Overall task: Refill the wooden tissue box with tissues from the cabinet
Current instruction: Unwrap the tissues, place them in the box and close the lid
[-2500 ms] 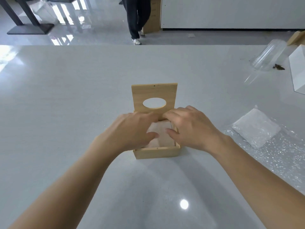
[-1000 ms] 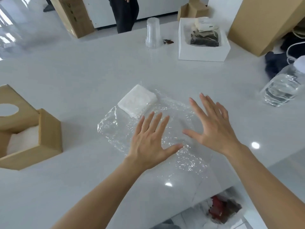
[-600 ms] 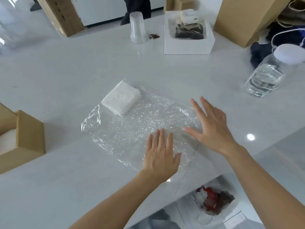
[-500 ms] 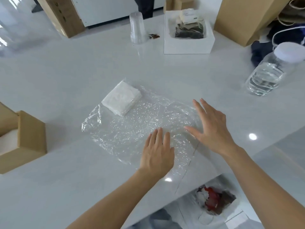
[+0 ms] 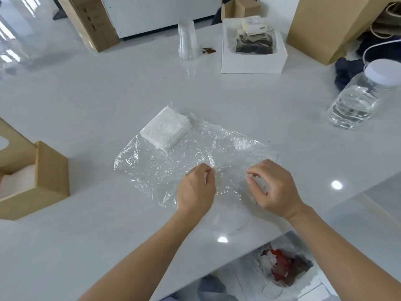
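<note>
The wooden tissue box (image 5: 46, 170) stands at the left edge of the white table, its lid up and white tissues (image 5: 18, 181) inside. A small stack of white tissues (image 5: 166, 127) lies at the far corner of a crinkled clear plastic wrapper (image 5: 173, 168) spread flat in the middle. My left hand (image 5: 196, 190) pinches the wrapper's near part with curled fingers. My right hand (image 5: 273, 187) also pinches the wrapper, a little to the right.
A stack of clear plastic cups (image 5: 187, 40) and a white open box (image 5: 252, 53) stand at the back. A water jar (image 5: 364, 96) with a white lid is at the right. Cardboard boxes (image 5: 325, 25) stand behind. A bin with rubbish (image 5: 282, 266) sits below the table edge.
My view turned right from the wooden box to the wrapper. Both hands went from flat and spread on the plastic to curled, pinching it.
</note>
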`<state>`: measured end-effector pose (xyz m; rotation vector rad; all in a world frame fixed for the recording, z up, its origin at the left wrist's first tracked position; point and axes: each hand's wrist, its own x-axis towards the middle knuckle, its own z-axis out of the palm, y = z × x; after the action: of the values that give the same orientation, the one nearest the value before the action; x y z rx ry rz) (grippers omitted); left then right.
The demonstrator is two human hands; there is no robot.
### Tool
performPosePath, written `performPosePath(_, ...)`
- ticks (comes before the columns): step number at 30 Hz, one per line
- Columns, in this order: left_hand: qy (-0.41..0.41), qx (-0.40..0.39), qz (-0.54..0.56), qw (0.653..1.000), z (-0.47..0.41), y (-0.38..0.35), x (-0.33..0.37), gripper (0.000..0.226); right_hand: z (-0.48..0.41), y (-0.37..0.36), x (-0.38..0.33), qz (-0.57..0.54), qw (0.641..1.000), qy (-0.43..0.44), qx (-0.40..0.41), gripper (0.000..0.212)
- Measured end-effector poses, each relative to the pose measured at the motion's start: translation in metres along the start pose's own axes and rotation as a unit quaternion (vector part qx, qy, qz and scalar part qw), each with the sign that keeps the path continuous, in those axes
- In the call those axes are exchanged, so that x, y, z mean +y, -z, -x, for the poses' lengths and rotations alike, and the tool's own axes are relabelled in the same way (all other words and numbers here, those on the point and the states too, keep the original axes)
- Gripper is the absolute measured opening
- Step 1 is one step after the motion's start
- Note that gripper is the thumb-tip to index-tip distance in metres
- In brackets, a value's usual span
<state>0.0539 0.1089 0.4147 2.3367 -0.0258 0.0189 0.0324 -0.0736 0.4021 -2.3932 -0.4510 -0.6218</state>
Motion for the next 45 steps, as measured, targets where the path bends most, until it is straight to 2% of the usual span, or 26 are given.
performPosePath(3,-0.009,0.018,0.032,0.999,0.001,0.002,0.003,0.018,0.004,-0.011,-0.005,0.014,0.998,0.006,-0.068,0.022)
performPosePath(5,-0.046,0.037,0.023,0.998,0.005,0.002,0.007,0.022,0.002,-0.021,-0.008,0.022,0.991,-0.017,-0.128,0.027)
performPosePath(7,-0.102,0.06,0.003,0.993,0.009,0.005,0.011,0.026,-0.008,-0.031,-0.012,0.023,0.984,-0.063,-0.167,0.032)
performPosePath(9,-0.157,0.095,-0.022,0.983,0.013,0.007,0.014,0.022,-0.023,-0.038,-0.018,0.021,0.971,-0.108,-0.211,0.023)
performPosePath(11,-0.2,0.115,-0.033,0.972,0.017,0.01,0.017,0.02,-0.037,-0.046,-0.022,-0.056,0.953,-0.184,-0.234,0.015)
performPosePath(12,-0.214,0.114,-0.031,0.97,0.02,0.011,0.02,0.02,-0.041,-0.045,-0.029,-0.156,0.925,-0.259,-0.232,0.019)
performPosePath(14,-0.227,0.107,-0.026,0.968,0.027,0.016,0.026,0.021,-0.05,-0.048,-0.039,-0.364,0.834,-0.375,-0.177,0.045)
performPosePath(16,-0.24,0.096,-0.02,0.966,0.032,0.02,0.031,0.022,-0.056,-0.053,-0.043,-0.416,0.788,-0.429,-0.149,0.062)
performPosePath(17,-0.248,0.088,-0.006,0.965,0.035,0.024,0.034,0.023,-0.061,-0.056,-0.044,-0.44,0.758,-0.463,-0.13,0.059)
performPosePath(19,-0.267,0.052,0.05,0.961,0.036,0.037,0.04,0.026,-0.075,-0.058,-0.05,-0.49,0.675,-0.542,-0.107,0.044)
performPosePath(20,-0.276,0.034,0.082,0.957,0.034,0.045,0.041,0.029,-0.08,-0.059,-0.052,-0.5,0.654,-0.558,-0.104,0.04)
performPosePath(22,-0.264,0.041,0.105,0.958,0.019,0.06,0.036,0.033,-0.083,-0.06,-0.052,-0.505,0.645,-0.564,-0.105,0.036)
performPosePath(23,-0.23,0.066,0.098,0.966,0.006,0.067,0.03,0.033,-0.085,-0.059,-0.052,-0.5,0.647,-0.566,-0.103,0.035)
performPosePath(25,-0.125,0.107,0.05,0.985,-0.031,0.075,0.007,0.025,-0.084,-0.056,-0.051,-0.494,0.653,-0.566,-0.097,0.033)
performPosePath(26,-0.068,0.101,0.009,0.993,-0.049,0.077,-0.008,0.021,-0.083,-0.056,-0.049,-0.491,0.654,-0.567,-0.098,0.029)
performPosePath(29,0.06,-0.001,-0.059,0.996,-0.087,0.079,-0.051,0.034,-0.085,-0.057,-0.043,-0.482,0.648,-0.581,-0.101,0.008)
performPosePath(30,0.078,-0.031,-0.068,0.994,-0.093,0.077,-0.059,0.039,-0.087,-0.059,-0.04,-0.474,0.649,-0.585,-0.106,0.01)
performPosePath(33,0.098,-0.075,-0.072,0.99,-0.098,0.069,-0.066,0.044,-0.092,-0.071,-0.033,-0.397,0.695,-0.577,-0.16,0.019)
performPosePath(34,0.105,-0.079,-0.071,0.989,-0.099,0.066,-0.065,0.043,-0.092,-0.077,-0.029,-0.39,0.698,-0.574,-0.176,0.023)
performPosePath(36,0.116,-0.082,-0.087,0.986,-0.1,0.064,-0.061,0.042,-0.088,-0.095,-0.007,-0.39,0.686,-0.584,-0.193,0.047)
performPosePath(38,0.118,-0.087,-0.105,0.984,-0.102,0.065,-0.06,0.04,-0.084,-0.116,0.018,-0.377,0.676,-0.592,-0.224,0.061)
performPosePath(41,0.123,-0.094,-0.109,0.982,-0.105,0.068,-0.061,0.037,-0.091,-0.131,0.033,-0.359,0.67,-0.599,-0.253,0.066)
performPosePath(45,0.132,-0.099,-0.096,0.982,-0.108,0.07,-0.065,0.035,-0.095,-0.139,0.032,-0.355,0.687,-0.582,-0.252,0.068)
